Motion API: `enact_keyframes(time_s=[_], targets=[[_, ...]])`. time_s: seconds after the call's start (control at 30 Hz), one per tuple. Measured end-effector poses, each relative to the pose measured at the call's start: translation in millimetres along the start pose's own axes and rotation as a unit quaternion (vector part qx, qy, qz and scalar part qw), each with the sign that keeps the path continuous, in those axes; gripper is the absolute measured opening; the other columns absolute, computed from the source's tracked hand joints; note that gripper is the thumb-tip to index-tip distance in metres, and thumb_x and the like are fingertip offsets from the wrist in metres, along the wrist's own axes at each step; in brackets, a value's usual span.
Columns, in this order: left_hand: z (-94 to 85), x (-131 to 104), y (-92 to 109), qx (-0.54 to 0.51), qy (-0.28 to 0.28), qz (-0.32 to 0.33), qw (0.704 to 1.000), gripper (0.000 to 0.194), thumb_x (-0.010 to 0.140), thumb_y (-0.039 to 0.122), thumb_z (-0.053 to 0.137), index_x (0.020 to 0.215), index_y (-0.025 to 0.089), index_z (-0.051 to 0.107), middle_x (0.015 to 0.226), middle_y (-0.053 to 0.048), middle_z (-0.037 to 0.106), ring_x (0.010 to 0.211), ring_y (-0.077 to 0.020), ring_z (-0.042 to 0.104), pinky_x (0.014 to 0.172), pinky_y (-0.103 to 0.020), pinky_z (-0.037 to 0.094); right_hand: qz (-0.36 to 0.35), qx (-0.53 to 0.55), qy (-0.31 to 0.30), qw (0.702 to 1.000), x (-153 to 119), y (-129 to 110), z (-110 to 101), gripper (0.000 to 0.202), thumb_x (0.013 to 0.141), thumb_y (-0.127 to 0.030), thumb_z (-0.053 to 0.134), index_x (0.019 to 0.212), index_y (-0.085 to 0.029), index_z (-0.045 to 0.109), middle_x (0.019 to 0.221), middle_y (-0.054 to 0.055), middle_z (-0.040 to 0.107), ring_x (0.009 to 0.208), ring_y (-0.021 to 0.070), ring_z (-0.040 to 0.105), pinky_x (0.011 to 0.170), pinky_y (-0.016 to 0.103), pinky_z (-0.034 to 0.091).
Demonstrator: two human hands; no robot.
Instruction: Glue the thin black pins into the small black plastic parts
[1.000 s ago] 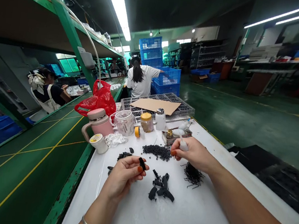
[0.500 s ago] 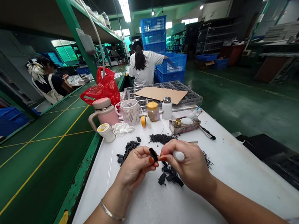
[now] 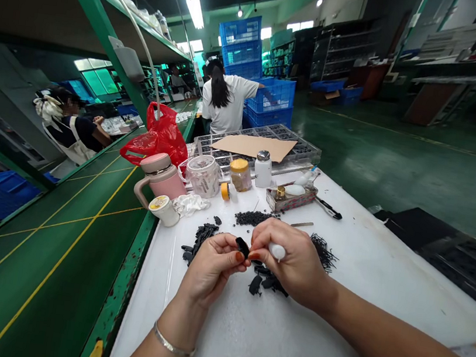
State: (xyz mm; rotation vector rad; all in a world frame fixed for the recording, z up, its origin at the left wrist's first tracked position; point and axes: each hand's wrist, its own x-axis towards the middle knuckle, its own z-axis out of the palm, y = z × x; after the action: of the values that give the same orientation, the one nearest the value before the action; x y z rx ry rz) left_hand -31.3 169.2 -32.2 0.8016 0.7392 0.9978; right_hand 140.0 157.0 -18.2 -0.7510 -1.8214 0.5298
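Observation:
In front of me, my left hand point(image 3: 213, 269) pinches a small black curved part point(image 3: 241, 245) between thumb and fingers. My right hand point(image 3: 297, 263) meets it there, thumb and forefinger closed right beside the part. A small white squeeze bottle point(image 3: 276, 252) is tucked in that hand, its rounded end showing. Whatever lies between the right fingertips is too small to make out. Loose black parts point(image 3: 200, 239) lie in a heap left of my hands, and more black pieces point(image 3: 255, 285) lie below the right one. Tiny black rings point(image 3: 252, 218) and thin black pins point(image 3: 323, 252) are heaped beyond.
Along the back of the white table point(image 3: 330, 345) stand a pink mug point(image 3: 162, 177), a clear jug point(image 3: 203, 176), a yellow-lidded jar point(image 3: 241, 174), a white bottle point(image 3: 263, 169) and a small box point(image 3: 291, 200). A green belt point(image 3: 52, 270) runs left. Ahead, a person in white point(image 3: 226, 106) stands by blue crates.
The view has shifted slightly. Both hands stay together at the black part, and the right hand has turned a little, with the fingertips closer to the part.

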Motion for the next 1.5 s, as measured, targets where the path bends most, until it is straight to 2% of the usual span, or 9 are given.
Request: enact_keyframes(time_s=[0.2, 0.3, 0.7, 0.87, 1.0, 1.1, 1.23, 1.37, 1.5], targets=[[-2.3, 1, -2, 0.043, 0.009, 0.004, 0.999, 0.023, 0.060, 0.016, 0.084, 0.068, 0.012, 0.062, 0.063, -0.004, 0.069, 0.058, -0.0111, 0.064, 0.054, -0.015, 0.050, -0.086, -0.063, -0.009, 0.994, 0, 7, 2, 0.010, 0.085, -0.011, 0.053, 0.078, -0.018, 0.055, 0.082, 0.006, 0.060, 0.077, 0.0153, 0.057, 0.067, 0.027, 0.045], [-2.9, 2, -1, 0.061, 0.011, 0.007, 0.998, 0.022, 0.060, 0.016, 0.083, 0.068, 0.012, 0.063, 0.062, -0.004, 0.069, 0.056, -0.0109, 0.063, 0.051, -0.015, 0.048, -0.091, -0.065, -0.014, 0.994, 1, 9, 1, 0.011, 0.086, -0.013, 0.053, 0.077, -0.018, 0.056, 0.082, 0.006, 0.060, 0.077, 0.0147, 0.057, 0.066, 0.026, 0.045], [-4.2, 4, -2, 0.098, 0.030, 0.003, 0.995, 0.024, 0.063, 0.024, 0.083, 0.079, 0.012, 0.070, 0.076, -0.006, 0.072, 0.067, -0.0129, 0.065, 0.065, -0.021, 0.052, -0.001, 0.003, -0.032, 0.999, 0, 23, 0, 0.008, 0.083, -0.016, 0.060, 0.076, -0.020, 0.059, 0.085, 0.005, 0.060, 0.076, 0.0150, 0.057, 0.066, 0.026, 0.046], [-0.8, 2, 0, 0.109, 0.031, 0.005, 0.994, 0.027, 0.066, 0.029, 0.081, 0.081, 0.012, 0.066, 0.076, -0.007, 0.070, 0.071, -0.0163, 0.066, 0.061, -0.021, 0.052, 0.032, -0.015, -0.016, 0.999, 3, 25, -5, 0.011, 0.079, -0.021, 0.067, 0.080, -0.020, 0.056, 0.082, 0.003, 0.059, 0.075, 0.0158, 0.057, 0.068, 0.028, 0.047], [-1.4, 1, 2, 0.113, 0.025, 0.015, 0.993, 0.026, 0.070, 0.029, 0.077, 0.086, 0.012, 0.066, 0.077, -0.007, 0.069, 0.072, -0.0146, 0.065, 0.063, -0.020, 0.051, 0.161, 0.045, -0.012, 0.986, 6, 23, -16, 0.018, 0.085, -0.032, 0.060, 0.095, -0.020, 0.050, 0.087, 0.002, 0.057, 0.065, 0.0130, 0.060, 0.050, 0.022, 0.047], [-2.4, 0, 4, 0.101, 0.021, 0.018, 0.995, 0.022, 0.074, 0.028, 0.075, 0.088, 0.014, 0.067, 0.078, -0.005, 0.066, 0.074, -0.0134, 0.063, 0.065, -0.021, 0.052, 0.199, 0.120, -0.012, 0.972, 6, 21, -21, 0.033, 0.090, -0.042, 0.051, 0.115, -0.022, 0.041, 0.095, 0.003, 0.056, 0.059, 0.0115, 0.061, 0.039, 0.019, 0.044], [-0.6, 0, 5, 0.094, 0.044, 0.000, 0.995, 0.026, 0.071, 0.030, 0.077, 0.088, 0.014, 0.067, 0.086, -0.009, 0.070, 0.078, -0.0167, 0.066, 0.063, -0.021, 0.051, 0.200, 0.083, -0.004, 0.976, 8, 26, -25, 0.042, 0.095, -0.043, 0.041, 0.130, -0.021, 0.037, 0.090, 0.004, 0.057, 0.058, 0.0122, 0.059, 0.048, 0.025, 0.050], [0.4, 1, 5, 0.105, 0.048, 0.009, 0.993, 0.030, 0.068, 0.031, 0.079, 0.089, 0.013, 0.068, 0.083, -0.011, 0.071, 0.073, -0.0166, 0.067, 0.060, -0.020, 0.050, 0.217, -0.022, -0.006, 0.976, 11, 33, -31, 0.037, 0.095, -0.036, 0.041, 0.128, -0.021, 0.047, 0.091, 0.005, 0.061, 0.059, 0.0130, 0.058, 0.062, 0.030, 0.052], [0.7, 0, 6, 0.163, 0.039, 0.028, 0.986, 0.027, 0.070, 0.031, 0.076, 0.089, 0.012, 0.071, 0.083, -0.011, 0.072, 0.075, -0.0178, 0.066, 0.062, -0.021, 0.050, 0.244, 0.034, 0.002, 0.969, 15, 29, -38, 0.032, 0.093, -0.038, 0.047, 0.120, -0.021, 0.048, 0.080, 0.002, 0.064, 0.060, 0.0138, 0.057, 0.060, 0.028, 0.049]])
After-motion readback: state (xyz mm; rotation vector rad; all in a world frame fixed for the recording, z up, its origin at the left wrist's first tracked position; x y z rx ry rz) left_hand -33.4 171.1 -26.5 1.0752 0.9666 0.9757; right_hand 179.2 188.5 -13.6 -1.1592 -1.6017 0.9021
